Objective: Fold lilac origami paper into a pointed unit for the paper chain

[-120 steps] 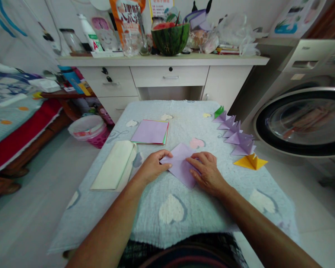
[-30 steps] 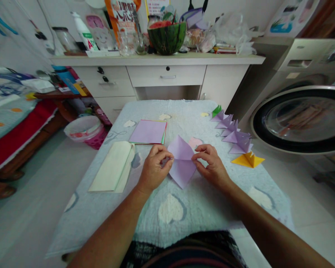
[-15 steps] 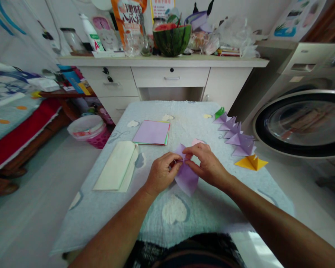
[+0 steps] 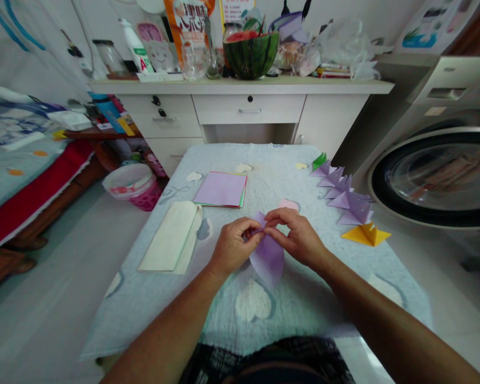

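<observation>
A lilac paper sheet (image 4: 267, 257) is pinched between both my hands just above the blue cloth-covered table (image 4: 240, 314). My left hand (image 4: 235, 247) grips its left side with closed fingers. My right hand (image 4: 296, 236) pinches the other side, and the fingertips of both hands meet at the top of the fold. The paper's lower point hangs down toward me. Just behind my hands lies a stack of coloured paper squares (image 4: 222, 189) with a lilac sheet on top.
A row of folded lilac pieces (image 4: 346, 197), a green one (image 4: 319, 159) and a yellow one (image 4: 366, 234) lies along the table's right edge. A cream folded cloth (image 4: 174, 234) sits at left. A washing machine (image 4: 436, 170) stands right, a desk (image 4: 244, 106) beyond, a pink basin (image 4: 130, 186) on the floor.
The lilac paper lay flat under both hands; since then I lifted it, brought its two side corners together, and my hands have closed in until the fingertips meet.
</observation>
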Available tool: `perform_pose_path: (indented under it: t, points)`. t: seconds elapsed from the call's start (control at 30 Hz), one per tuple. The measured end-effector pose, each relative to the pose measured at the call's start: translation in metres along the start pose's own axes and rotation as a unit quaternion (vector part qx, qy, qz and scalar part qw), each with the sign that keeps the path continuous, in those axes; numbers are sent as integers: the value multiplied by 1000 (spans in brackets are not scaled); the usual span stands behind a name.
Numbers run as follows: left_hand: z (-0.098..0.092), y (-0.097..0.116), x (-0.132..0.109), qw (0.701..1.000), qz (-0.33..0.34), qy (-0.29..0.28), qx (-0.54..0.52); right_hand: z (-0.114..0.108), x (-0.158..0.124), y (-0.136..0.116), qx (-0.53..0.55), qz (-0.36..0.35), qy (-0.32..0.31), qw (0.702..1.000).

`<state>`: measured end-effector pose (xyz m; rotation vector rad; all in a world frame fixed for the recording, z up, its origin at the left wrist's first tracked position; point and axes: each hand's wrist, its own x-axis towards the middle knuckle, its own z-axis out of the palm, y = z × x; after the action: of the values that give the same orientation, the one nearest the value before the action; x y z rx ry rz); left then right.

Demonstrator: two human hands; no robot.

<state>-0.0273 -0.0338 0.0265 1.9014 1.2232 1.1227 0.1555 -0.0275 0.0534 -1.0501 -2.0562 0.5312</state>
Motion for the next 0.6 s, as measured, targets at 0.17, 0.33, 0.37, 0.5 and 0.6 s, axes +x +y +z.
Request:
perform_pose_path:
  t: [0.17,0.33,0.37,0.5,0.6]
  points:
    - [-4,-5,1,997,-40,40,-58,-4,0,20,68,71,51,994]
    - [-7,-14,3,987,-54,118,-98,-3,-9,43,91,120,-79,985]
    - [-7,-16,3,984,-54,130,-106,-3,-10,44,110,119,-116,980]
    - [-6,-20,4,974,-65,137,-169,0,-10,36,198,119,-197,953]
    - [-5,-21,4,967,-80,120,-211,4,-7,29,271,151,-180,933]
